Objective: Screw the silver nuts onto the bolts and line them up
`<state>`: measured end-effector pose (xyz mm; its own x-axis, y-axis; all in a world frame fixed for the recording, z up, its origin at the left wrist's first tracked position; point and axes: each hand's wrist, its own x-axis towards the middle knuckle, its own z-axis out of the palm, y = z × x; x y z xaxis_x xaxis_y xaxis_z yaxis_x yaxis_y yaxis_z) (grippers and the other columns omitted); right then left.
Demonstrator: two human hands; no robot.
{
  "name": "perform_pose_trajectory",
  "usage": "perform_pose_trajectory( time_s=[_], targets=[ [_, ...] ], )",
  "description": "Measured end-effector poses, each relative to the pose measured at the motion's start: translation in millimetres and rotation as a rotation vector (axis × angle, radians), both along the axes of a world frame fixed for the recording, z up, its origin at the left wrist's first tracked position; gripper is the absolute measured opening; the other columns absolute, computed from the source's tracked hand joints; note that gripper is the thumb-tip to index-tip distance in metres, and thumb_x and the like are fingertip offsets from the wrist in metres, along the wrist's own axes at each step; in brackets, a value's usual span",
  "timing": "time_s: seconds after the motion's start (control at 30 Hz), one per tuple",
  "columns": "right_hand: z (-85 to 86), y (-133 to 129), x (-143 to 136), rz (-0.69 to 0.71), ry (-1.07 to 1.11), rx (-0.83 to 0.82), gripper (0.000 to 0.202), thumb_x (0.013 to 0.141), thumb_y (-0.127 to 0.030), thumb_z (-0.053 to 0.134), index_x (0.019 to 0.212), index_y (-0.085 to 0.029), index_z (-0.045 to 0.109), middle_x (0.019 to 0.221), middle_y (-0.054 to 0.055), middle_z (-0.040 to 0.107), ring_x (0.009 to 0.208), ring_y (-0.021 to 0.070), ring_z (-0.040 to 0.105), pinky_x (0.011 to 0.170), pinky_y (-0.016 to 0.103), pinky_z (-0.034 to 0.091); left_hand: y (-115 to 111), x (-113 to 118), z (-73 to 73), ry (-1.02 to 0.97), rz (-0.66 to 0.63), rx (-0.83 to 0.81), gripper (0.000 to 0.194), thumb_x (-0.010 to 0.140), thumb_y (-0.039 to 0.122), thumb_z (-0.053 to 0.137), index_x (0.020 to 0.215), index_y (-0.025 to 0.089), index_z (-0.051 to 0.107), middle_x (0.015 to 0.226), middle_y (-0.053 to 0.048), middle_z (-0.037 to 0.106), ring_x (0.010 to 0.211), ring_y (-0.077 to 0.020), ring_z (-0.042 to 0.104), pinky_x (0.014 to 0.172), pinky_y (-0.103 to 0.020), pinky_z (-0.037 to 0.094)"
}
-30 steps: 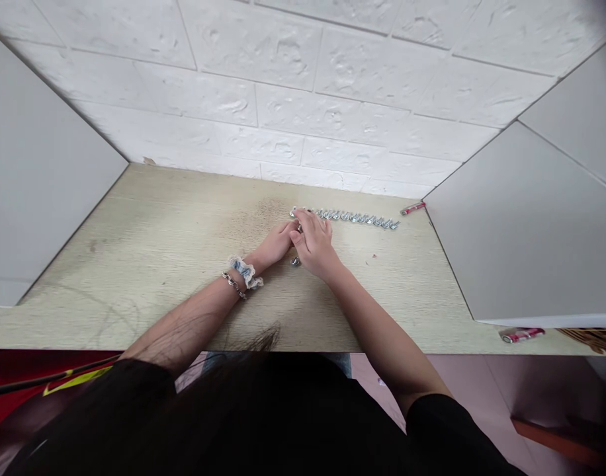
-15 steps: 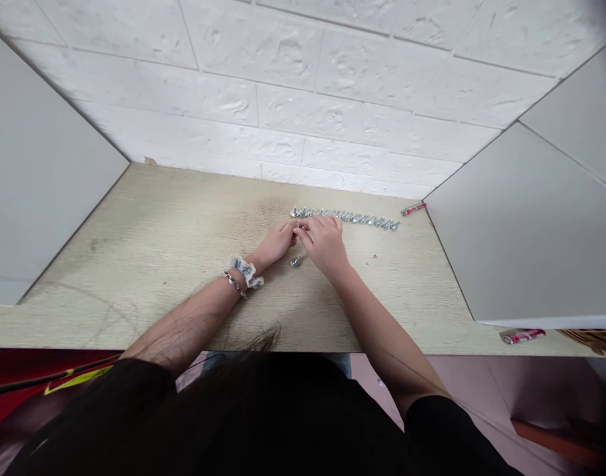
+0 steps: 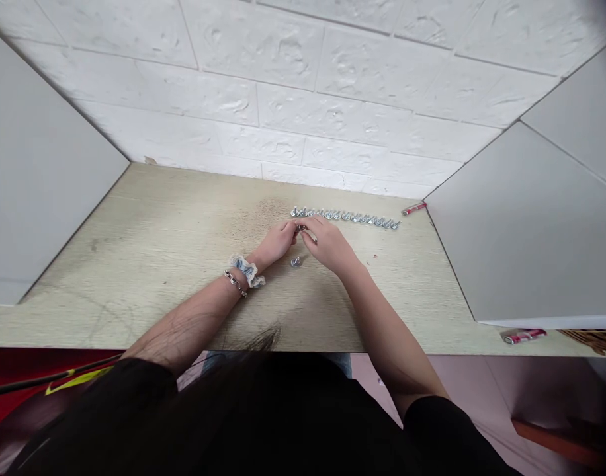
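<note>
My left hand (image 3: 277,243) is closed around a small metal piece (image 3: 300,227), mostly hidden between the fingers. On the other side of that piece, the fingertips of my right hand (image 3: 327,246) pinch it, with the thumb bent below the index finger. Just beyond my hands runs a long row of small silver screws with washers (image 3: 355,217), several of them standing with their shanks up. A single similar silver piece (image 3: 296,262) lies on the wooden tabletop (image 3: 184,225), nearer to me, below the gap between my hands.
A white brick wall (image 3: 283,125) closes off the back. Grey panels stand at the left (image 3: 49,165) and right (image 3: 521,231). One red and silver battery-like item (image 3: 414,209) lies behind the row's right end, another (image 3: 524,336) at the front right edge.
My right hand has turned and its fingers have drawn back from over the row, uncovering more of the screws. My left hand has barely moved.
</note>
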<state>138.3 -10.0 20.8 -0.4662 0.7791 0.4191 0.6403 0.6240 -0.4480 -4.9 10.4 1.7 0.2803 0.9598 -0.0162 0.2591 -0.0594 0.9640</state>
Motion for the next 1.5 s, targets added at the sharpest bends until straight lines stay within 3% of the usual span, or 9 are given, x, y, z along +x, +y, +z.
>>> perform_pose_trajectory(
  time_s=[0.13, 0.27, 0.43, 0.6, 0.67, 0.83, 1.0, 1.13, 1.5],
  targets=[
    [2.7, -1, 0, -0.173, -0.135, -0.086, 0.021, 0.091, -0.027, 0.045, 0.091, -0.018, 0.063, 0.092, 0.009, 0.067, 0.088, 0.0206, 0.06, 0.074, 0.032, 0.044, -1, 1, -2.3, 0.14, 0.017, 0.063, 0.03, 0.088, 0.026, 0.031, 0.06, 0.018, 0.038, 0.056, 0.002, 0.04, 0.055, -0.0104, 0.037, 0.054, -0.025, 0.028],
    [10.0, -6, -1, -0.347, -0.3, -0.142, 0.046, 0.094, -0.042, 0.035, 0.062, -0.019, 0.059, 0.063, 0.006, 0.061, 0.064, 0.0181, 0.056, 0.06, 0.029, 0.038, 0, 1, -3.4, 0.11, 0.042, 0.028, 0.031, 0.088, 0.029, 0.032, 0.059, 0.019, 0.034, 0.054, 0.003, 0.038, 0.053, -0.0105, 0.036, 0.053, -0.025, 0.028],
    [7.9, -7, -2, -0.199, -0.136, 0.01, 0.021, 0.089, -0.024, 0.043, 0.093, -0.016, 0.061, 0.086, 0.008, 0.064, 0.081, 0.0193, 0.058, 0.072, 0.03, 0.043, 2, 0, -4.0, 0.073, 0.036, 0.023, 0.03, 0.087, 0.029, 0.03, 0.06, 0.019, 0.037, 0.054, 0.003, 0.038, 0.053, -0.0109, 0.036, 0.053, -0.025, 0.028],
    [2.1, -3, -2, -0.078, -0.099, -0.002, 0.029, 0.088, -0.016, 0.04, 0.111, -0.018, 0.059, 0.108, 0.009, 0.064, 0.102, 0.0195, 0.057, 0.085, 0.032, 0.044, 2, 0, -3.5, 0.111, 0.014, 0.061, 0.03, 0.087, 0.027, 0.028, 0.06, 0.018, 0.038, 0.055, 0.002, 0.039, 0.054, -0.0114, 0.036, 0.053, -0.025, 0.028],
    [5.2, -4, -3, -0.17, -0.178, -0.058, 0.028, 0.092, -0.023, 0.038, 0.101, -0.017, 0.063, 0.101, 0.009, 0.067, 0.096, 0.0201, 0.059, 0.08, 0.031, 0.044, 1, 1, -2.9, 0.131, 0.0, 0.069, 0.031, 0.088, 0.028, 0.029, 0.06, 0.018, 0.039, 0.055, 0.002, 0.04, 0.055, -0.0116, 0.037, 0.053, -0.026, 0.029],
    [16.5, -9, -3, -0.472, -0.343, -0.212, 0.057, 0.095, -0.047, 0.026, 0.064, -0.018, 0.064, 0.065, 0.007, 0.065, 0.067, 0.0186, 0.059, 0.061, 0.028, 0.039, -1, 3, 0.3, 0.13, 0.017, 0.022, 0.033, 0.088, 0.032, 0.03, 0.059, 0.019, 0.036, 0.053, 0.002, 0.037, 0.052, -0.011, 0.035, 0.052, -0.026, 0.028],
    [7.5, -6, -3, -0.247, -0.134, -0.082, 0.023, 0.089, -0.031, 0.046, 0.099, -0.019, 0.063, 0.089, 0.007, 0.068, 0.082, 0.0201, 0.061, 0.071, 0.031, 0.045, -1, 0, 1.8, 0.033, 0.016, -0.018, 0.027, 0.087, 0.029, 0.03, 0.063, 0.018, 0.038, 0.055, 0.003, 0.036, 0.052, -0.0101, 0.034, 0.051, -0.024, 0.028],
    [-3.5, -1, -3, -0.072, -0.003, -0.055, 0.027, 0.087, -0.017, 0.045, 0.11, -0.02, 0.059, 0.107, 0.007, 0.065, 0.099, 0.0191, 0.059, 0.088, 0.034, 0.045, 0, 0, 1.1, 0.0, -0.001, -0.032, 0.026, 0.086, 0.025, 0.03, 0.064, 0.018, 0.04, 0.057, 0.003, 0.036, 0.053, -0.0097, 0.033, 0.051, -0.023, 0.028],
    [-3.6, 1, -2, -0.225, -0.001, -0.059, 0.012, 0.083, -0.028, 0.059, 0.088, -0.019, 0.064, 0.091, 0.006, 0.064, 0.089, 0.0214, 0.058, 0.08, 0.035, 0.045, -11, -1, 19.3, -0.157, -0.131, -0.132, 0.029, 0.087, 0.038, 0.037, 0.066, 0.018, 0.041, 0.054, 0.005, 0.027, 0.048, -0.0078, 0.023, 0.044, -0.022, 0.019]
  ],
)
